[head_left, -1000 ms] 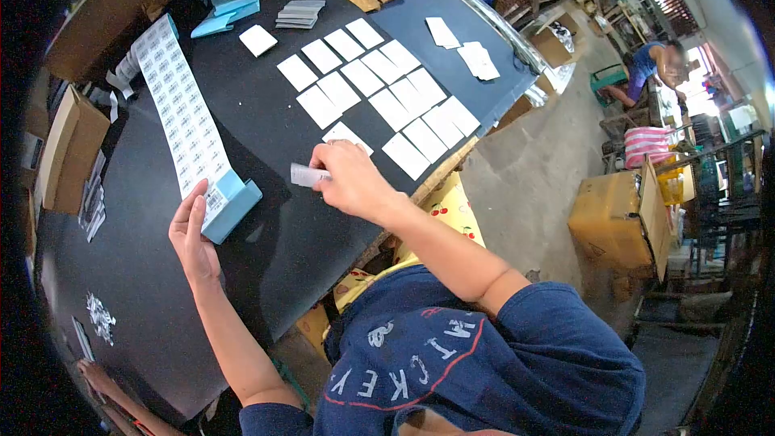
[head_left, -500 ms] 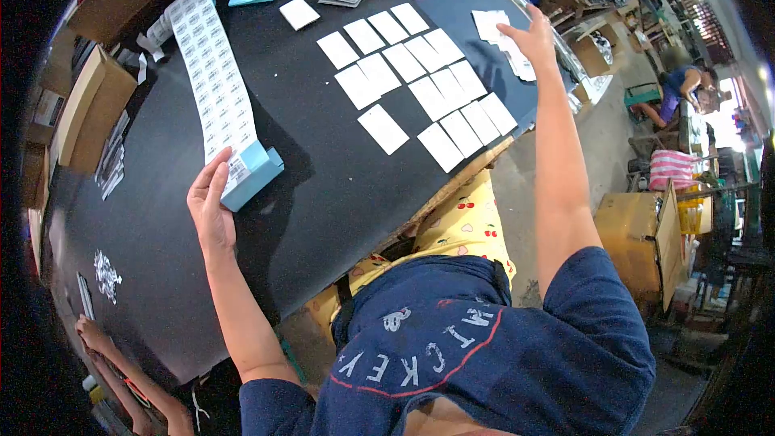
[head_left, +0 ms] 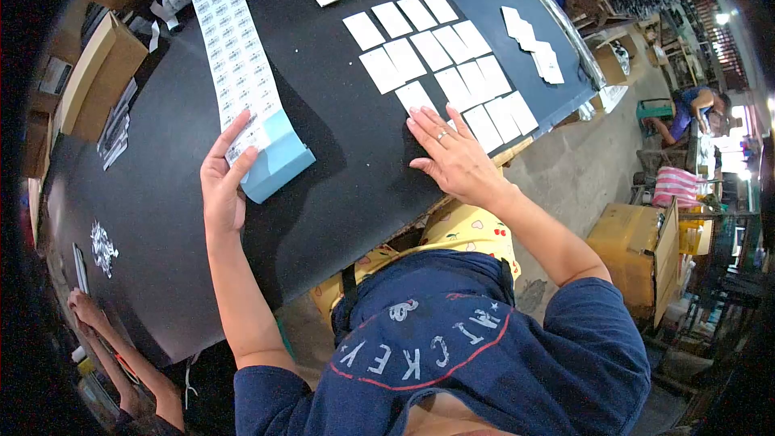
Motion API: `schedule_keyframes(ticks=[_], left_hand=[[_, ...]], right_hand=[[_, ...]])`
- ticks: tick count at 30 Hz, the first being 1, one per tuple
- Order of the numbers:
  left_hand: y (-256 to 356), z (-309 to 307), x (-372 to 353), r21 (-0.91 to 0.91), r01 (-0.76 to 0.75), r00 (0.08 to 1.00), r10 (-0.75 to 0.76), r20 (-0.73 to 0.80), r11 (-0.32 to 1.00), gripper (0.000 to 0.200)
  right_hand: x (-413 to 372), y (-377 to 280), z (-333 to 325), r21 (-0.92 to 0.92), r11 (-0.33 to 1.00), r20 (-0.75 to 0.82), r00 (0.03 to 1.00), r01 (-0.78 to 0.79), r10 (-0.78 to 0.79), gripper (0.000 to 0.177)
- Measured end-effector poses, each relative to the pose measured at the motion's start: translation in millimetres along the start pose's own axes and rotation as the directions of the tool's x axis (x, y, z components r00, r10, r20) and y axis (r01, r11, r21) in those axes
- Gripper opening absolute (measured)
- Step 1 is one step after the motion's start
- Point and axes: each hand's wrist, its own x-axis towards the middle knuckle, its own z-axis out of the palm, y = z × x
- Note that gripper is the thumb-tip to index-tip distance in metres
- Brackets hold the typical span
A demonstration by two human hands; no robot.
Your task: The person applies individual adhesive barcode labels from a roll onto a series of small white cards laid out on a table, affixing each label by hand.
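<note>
Keeping pressure light, I'd steady the card [head_left: 414,96] with my open, empty right hand [head_left: 464,163], my left hand [head_left: 220,187] lightly pinching the labels [head_left: 236,48]

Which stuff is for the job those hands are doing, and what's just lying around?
Seem part of the job:
label strip, in the left hand
white cards, by the right hand

Probably just lying around:
striped bag
big cardboard box

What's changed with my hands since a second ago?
Your right hand reached out to the loose cards on the blue sheet, then came back toward you to the laid-out cards; the pale piece it pinched no longer shows. Your left hand still holds the label strip.
</note>
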Motion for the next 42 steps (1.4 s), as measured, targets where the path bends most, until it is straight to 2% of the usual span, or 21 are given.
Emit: schedule_keyframes(ticks=[3, 5, 11, 16, 18, 19, 21, 22, 23, 25, 26, 28, 30, 33, 35, 38, 39, 40, 41, 42], left_hand=[[-0.3, -2.7, 1.5, 0.018, -0.019, 1.0, 0.019, -0.012, 1.0, 0.044], [-0.3, -2.2, 1.0, -0.001, -0.015, 1.0, 0.015, -0.015, 1.0, 0.043], [1.1, 6.9, -1.3, -0.004, -0.005, 1.0, 0.005, -0.001, 1.0, 0.047], [2.5, 16.7, -4.4, 0.028, 0.0, 1.0, 0.0, 0.009, 1.0, 0.054], [3.5, 19.9, -5.4, 0.04, -0.006, 1.0, 0.006, 0.011, 0.999, 0.055], [1.3, 19.6, -5.4, 0.043, -0.016, 1.0, 0.015, 0.022, 0.999, 0.058], [2.7, 20.7, -5.0, 0.05, -0.029, 0.999, 0.027, 0.027, 0.998, 0.06], [4.4, 21.6, -5.5, 0.042, -0.03, 0.999, 0.028, 0.042, 0.999, 0.06], [5.7, 22.2, -6.1, 0.034, -0.033, 0.998, 0.031, 0.055, 0.999, 0.061], [3.9, 21.6, -6.8, 0.044, -0.067, 0.997, 0.065, 0.051, 0.997, 0.06], [2.3, 20.8, -6.5, 0.083, -0.088, 0.995, 0.083, 0.064, 0.993, 0.059], [-0.4, 19.8, -5.8, 0.157, -0.153, 0.987, 0.143, 0.071, 0.976, 0.057], [2.8, 18.5, -6.6, 0.147, -0.15, 0.988, 0.142, 0.067, 0.978, 0.056], [9.0, 19.5, -10.1, 0.116, -0.118, 0.992, 0.111, 0.067, 0.986, 0.052], [7.9, 20.1, -10.0, 0.096, -0.091, 0.994, 0.084, 0.071, 0.991, 0.05], [5.6, 18.0, -8.6, 0.187, -0.103, 0.995, 0.101, 0.019, 0.977, 0.042], [5.0, 16.6, -8.1, 0.233, -0.104, 0.994, 0.106, 0.005, 0.967, 0.037], [4.6, 15.5, -7.9, 0.277, -0.105, 0.994, 0.112, -0.009, 0.955, 0.033], [4.8, 15.1, -7.5, 0.276, -0.106, 0.993, 0.113, -0.013, 0.955, 0.033], [5.3, 15.1, -7.1, 0.264, -0.103, 0.994, 0.112, -0.019, 0.959, 0.03]], right_hand=[[-1.5, 6.3, -1.6, -0.032, 0.999, 0.03, 0.999, -0.033, 0.034, 0.056], [-1.5, 8.6, -1.8, -0.015, 1.0, -0.045, 0.999, -0.019, 0.019, 0.054], [0.8, 11.5, -0.9, -0.024, 0.997, -0.053, 0.996, -0.078, 0.076, 0.054], [23.0, -12.8, -17.6, 0.14, 0.989, -0.1, 0.993, -0.054, 0.068, 0.046], [37.6, -25.5, -18.0, 0.587, 0.806, -0.156, 0.967, -0.073, 0.201, 0.04], [46.2, -31.3, -14.8, 0.593, 0.803, -0.159, 0.969, -0.062, 0.191, 0.04], [72.3, -43.6, -6.9, 0.917, 0.38, -0.002, 0.951, -0.122, 0.309, 0.04], [84.8, -48.6, -2.4, 0.959, 0.264, 0.02, 0.951, -0.106, 0.308, 0.043], [95.3, -54.1, -0.8, 0.96, 0.262, 0.021, 0.955, -0.102, 0.297, 0.043], [114.3, -65.3, 1.0, 0.982, 0.018, 0.176, 0.951, -0.186, 0.255, 0.044], [121.7, -69.7, 5.6, 0.989, -0.006, 0.144, 0.961, -0.147, 0.237, 0.041], [128.7, -71.7, 11.5, 0.988, 0.046, 0.136, 0.962, -0.15, 0.237, 0.039], [132.5, -76.3, 11.1, 0.983, 0.106, 0.113, 0.95, -0.15, 0.292, 0.034], [133.5, -78.8, 8.1, 0.995, 0.057, 0.063, 0.946, -0.085, 0.317, 0.033], [132.9, -77.0, 7.9, 0.994, 0.071, 0.06, 0.948, -0.086, 0.311, 0.032], [131.2, -74.6, 7.4, 0.99, 0.103, 0.07, 0.958, -0.102, 0.277, 0.033], [130.9, -75.5, 2.4, 0.91, 0.413, -0.089, 0.954, -0.038, 0.285, 0.034], [131.5, -77.0, -3.2, 0.73, 0.683, -0.243, 0.939, 0.014, 0.241, 0.035], [133.5, -78.6, -9.6, 0.729, 0.684, -0.242, 0.941, 0.015, 0.237, 0.035], [135.9, -80.1, -16.8, 0.584, 0.8, -0.36, 0.927, 0.138, 0.103, 0.034]])
